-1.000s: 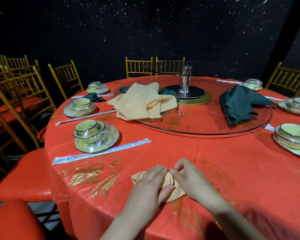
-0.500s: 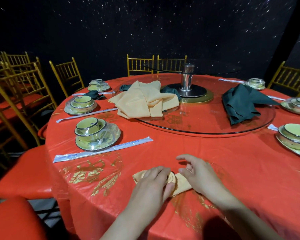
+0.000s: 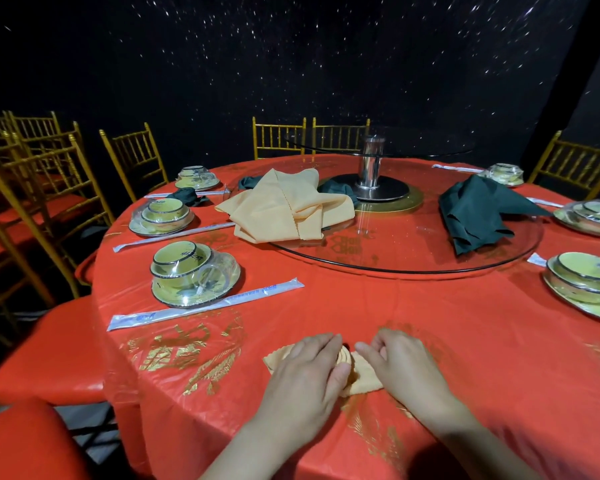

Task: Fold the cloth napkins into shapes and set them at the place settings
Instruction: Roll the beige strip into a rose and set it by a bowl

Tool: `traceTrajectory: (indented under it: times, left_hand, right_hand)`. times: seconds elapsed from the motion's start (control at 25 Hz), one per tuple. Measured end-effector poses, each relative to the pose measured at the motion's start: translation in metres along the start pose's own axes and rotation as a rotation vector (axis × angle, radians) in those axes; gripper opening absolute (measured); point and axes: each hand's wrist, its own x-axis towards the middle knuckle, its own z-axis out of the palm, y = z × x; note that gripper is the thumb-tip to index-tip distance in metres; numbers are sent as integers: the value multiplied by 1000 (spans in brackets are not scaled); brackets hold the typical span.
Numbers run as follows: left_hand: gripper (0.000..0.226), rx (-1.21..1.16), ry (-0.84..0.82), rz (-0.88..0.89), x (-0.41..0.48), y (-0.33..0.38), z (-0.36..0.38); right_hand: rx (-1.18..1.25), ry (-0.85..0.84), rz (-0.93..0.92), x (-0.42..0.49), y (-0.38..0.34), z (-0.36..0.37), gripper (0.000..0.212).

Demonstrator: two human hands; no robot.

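- The peach napkin (image 3: 365,382) lies at the lower centre of the frame on the red tablecloth (image 3: 465,341). Its long axis runs left to right, and its coiled end faces up between the hands.
- The left hand (image 3: 309,372) curls over the coil, thumb against it.
- The right hand (image 3: 400,367) rests bent fingers on the right flap; I cannot tell whether it pinches.

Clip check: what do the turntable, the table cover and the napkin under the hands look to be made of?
The turntable looks like clear glossy glass: the red cover shows through and its rim glints. The table cover is probably thin shiny plastic film: crinkles, glare, gold print. The peach napkin is matte woven cloth: soft folds, zigzag-cut edge.
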Motion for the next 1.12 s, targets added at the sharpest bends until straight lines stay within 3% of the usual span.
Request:
traceTrajectory:
  times: [0.12, 0.24, 0.32, 0.4, 0.48, 0.56, 0.68, 0.84, 1.12]
  left_hand:
    - [63, -206, 22, -94, 2, -3, -10]
    - [77, -78, 171, -199, 2, -18, -20]
    - [95, -23, 79, -397, 2, -28, -27]
    - [106, -130, -45, -572, 3, -35, -32]
    - [98, -201, -81, -633, 7, -38, -36]
    - [75, -209, -147, -646, 12, -35, -43]
    - [62, -314, -252, -654, 18, -30, -48]
    - [53, -564, -149, -694, 19, -29, -48]
    - [50, -883, -36, -721, 14, -29, -43]
  right_hand:
    - [41, -100, 32, -2, 2, -8, 32]
    - [78, -142, 48, -3, -1, -8, 16]
    - [125, -106, 63, -3, -4, -9, 17]
    - [205, -66, 62, -3, -5, -11, 19]
    - [298, -71, 75, -4, -8, -11, 30]
    - [309, -117, 102, -4, -11, -9, 42]
    - [394, -207, 182, 0, -15, -7, 46]
    - [762, -323, 341, 6, -18, -8, 34]
    - [820, -334, 315, 11, -25, -9, 29]
